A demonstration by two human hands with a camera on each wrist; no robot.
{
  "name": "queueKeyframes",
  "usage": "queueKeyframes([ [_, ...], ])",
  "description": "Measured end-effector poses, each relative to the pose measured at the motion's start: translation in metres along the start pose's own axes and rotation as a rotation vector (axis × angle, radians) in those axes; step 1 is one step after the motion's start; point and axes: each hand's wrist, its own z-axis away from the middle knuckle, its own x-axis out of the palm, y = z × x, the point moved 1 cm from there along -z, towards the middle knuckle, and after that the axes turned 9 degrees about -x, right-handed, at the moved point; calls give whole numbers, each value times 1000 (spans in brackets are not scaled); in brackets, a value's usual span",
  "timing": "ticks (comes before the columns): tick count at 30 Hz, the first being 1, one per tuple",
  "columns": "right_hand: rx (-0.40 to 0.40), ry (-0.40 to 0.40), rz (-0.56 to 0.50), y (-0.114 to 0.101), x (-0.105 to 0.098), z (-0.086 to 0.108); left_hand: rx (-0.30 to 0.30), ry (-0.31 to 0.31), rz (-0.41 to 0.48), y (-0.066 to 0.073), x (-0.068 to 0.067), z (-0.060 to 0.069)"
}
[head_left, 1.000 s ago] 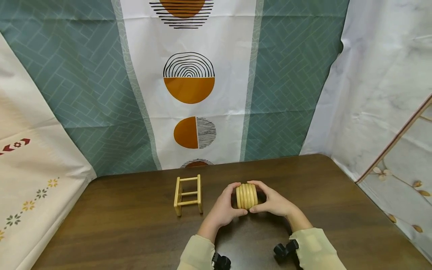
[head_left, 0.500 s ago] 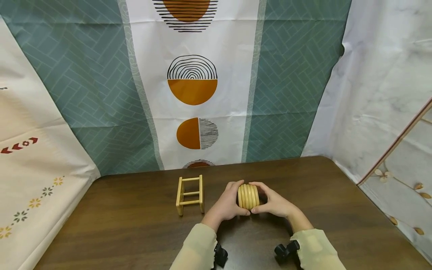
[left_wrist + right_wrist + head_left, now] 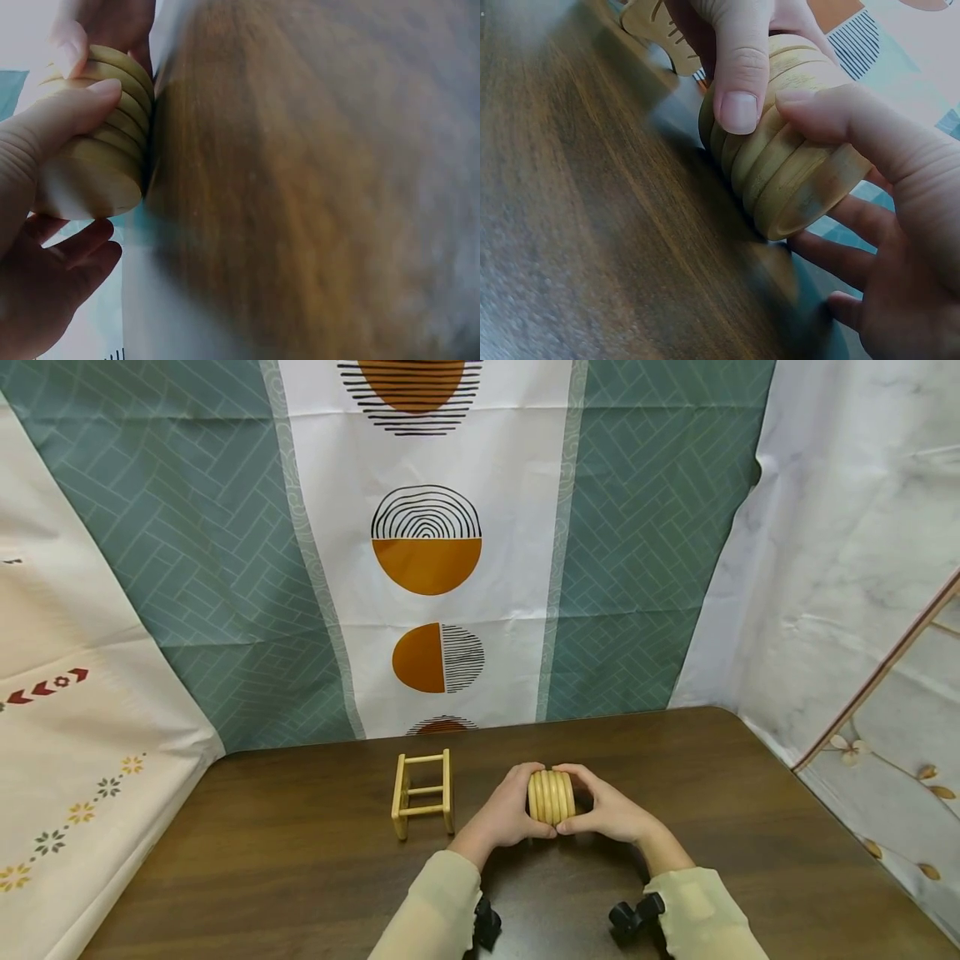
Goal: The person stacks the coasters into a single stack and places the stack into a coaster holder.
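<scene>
A stack of several round, pale wooden coasters stands on edge in a row, between both hands. My left hand grips its left end, thumb on the near side and fingers over the far side. From the right, my right hand grips the other end the same way, and the two thumb tips almost meet. In the right wrist view the coasters have raised rims and sit at or just above the tabletop; contact is hard to tell. To the left stands a small wooden rack with posts and crossbars.
The dark brown wooden table spreads around the hands. A patterned cloth hangs behind its back edge, with pale cloths at left and right. Black wrist cameras sit at both sleeves.
My left hand has closed in a little on the coasters, and its forearm has swung slightly left. The head view has shifted slightly. My right hand and the rack look unchanged.
</scene>
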Motion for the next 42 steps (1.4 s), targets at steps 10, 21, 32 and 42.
queueKeyframes([
  [10, 5, -12, -28, -1, 3, -2, -14, -34, -13, -1, -1, 0],
  [21, -23, -8, -11, -3, 4, -1, 14, -51, -82, -1, -4, -1],
  [32, 18, -29, -6, -4, 2, -6, -11, -55, -37, -3, -9, -1],
  [42, -3, -28, -3, -8, 1, -12, 6, -50, -39, 0, -20, 3],
])
